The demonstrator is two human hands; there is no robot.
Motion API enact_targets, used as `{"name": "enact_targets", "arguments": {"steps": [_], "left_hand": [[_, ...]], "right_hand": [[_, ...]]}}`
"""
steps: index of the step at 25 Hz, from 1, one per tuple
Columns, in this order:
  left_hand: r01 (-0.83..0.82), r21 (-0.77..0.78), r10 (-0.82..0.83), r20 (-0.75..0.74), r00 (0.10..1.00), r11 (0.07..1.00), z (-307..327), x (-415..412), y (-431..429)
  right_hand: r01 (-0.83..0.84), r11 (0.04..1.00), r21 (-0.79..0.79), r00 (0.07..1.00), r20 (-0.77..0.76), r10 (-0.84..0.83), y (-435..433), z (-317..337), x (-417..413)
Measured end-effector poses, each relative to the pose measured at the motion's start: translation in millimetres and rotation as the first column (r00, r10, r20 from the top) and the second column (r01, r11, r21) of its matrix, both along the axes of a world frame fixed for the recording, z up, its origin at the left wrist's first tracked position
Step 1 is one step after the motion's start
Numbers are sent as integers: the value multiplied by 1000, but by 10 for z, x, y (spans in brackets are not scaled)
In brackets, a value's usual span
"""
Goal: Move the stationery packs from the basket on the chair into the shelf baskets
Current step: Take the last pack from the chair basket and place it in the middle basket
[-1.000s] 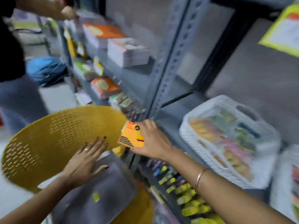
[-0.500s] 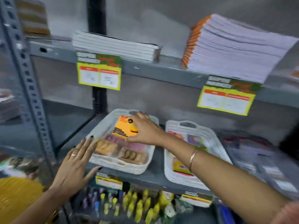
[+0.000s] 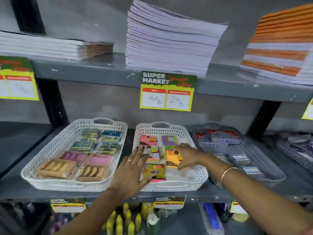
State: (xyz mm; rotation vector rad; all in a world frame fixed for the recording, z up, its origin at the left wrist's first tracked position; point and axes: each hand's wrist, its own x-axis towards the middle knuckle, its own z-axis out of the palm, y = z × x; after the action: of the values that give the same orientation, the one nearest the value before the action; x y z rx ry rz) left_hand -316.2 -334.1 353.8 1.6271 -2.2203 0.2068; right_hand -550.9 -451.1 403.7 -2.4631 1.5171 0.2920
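On the middle shelf [image 3: 101, 195], under the notebook stacks [image 3: 169, 39] and the yellow price tag [image 3: 166, 92], we list three baskets side by side: a white left basket [image 3: 50, 182] of eraser and sharpener packs, a white middle basket [image 3: 201, 177] of coloured card packs, and a clear right basket [image 3: 274, 177] of boxed goods. Our right hand [image 3: 186, 154] reaches into the middle basket, fingers curled and pinching an orange stationery pack [image 3: 172, 158] at its right edge; the pack lies low among the others, near the basket's right half, and we cannot tell whether it rests fully on the floor of the basket. Our left hand [image 3: 133, 170] is spread flat, fingers splayed, over the basket's left rim and the packs beside it, holding nothing. Step in hand, as we judge it: setting one pack into its shelf basket. Next move, as we judge it: loosen the pinch, leave the pack squared with its neighbours, and turn to the chair basket, which is out of view, for another pack. Risk noted: the left fingertips could nudge the pink and yellow packs [image 3: 155, 173] out of line.
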Motion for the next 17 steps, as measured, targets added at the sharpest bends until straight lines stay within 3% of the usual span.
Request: {"name": "enact_targets", "arguments": {"steps": [4, 11, 17], "left_hand": [[-57, 59, 55, 32, 998, 997, -54, -285, -60], [-125, 142, 117, 62, 991, 982, -33, -396, 7], [-110, 235, 90, 94, 991, 966, -23, -406, -12]], "right_hand": [[-93, 987, 131, 991, -88, 105, -29, -278, -207], [-239, 968, 74, 960, -130, 247, -54, -439, -229], [-232, 971, 62, 962, -132, 239, -37, -484, -240]]}}
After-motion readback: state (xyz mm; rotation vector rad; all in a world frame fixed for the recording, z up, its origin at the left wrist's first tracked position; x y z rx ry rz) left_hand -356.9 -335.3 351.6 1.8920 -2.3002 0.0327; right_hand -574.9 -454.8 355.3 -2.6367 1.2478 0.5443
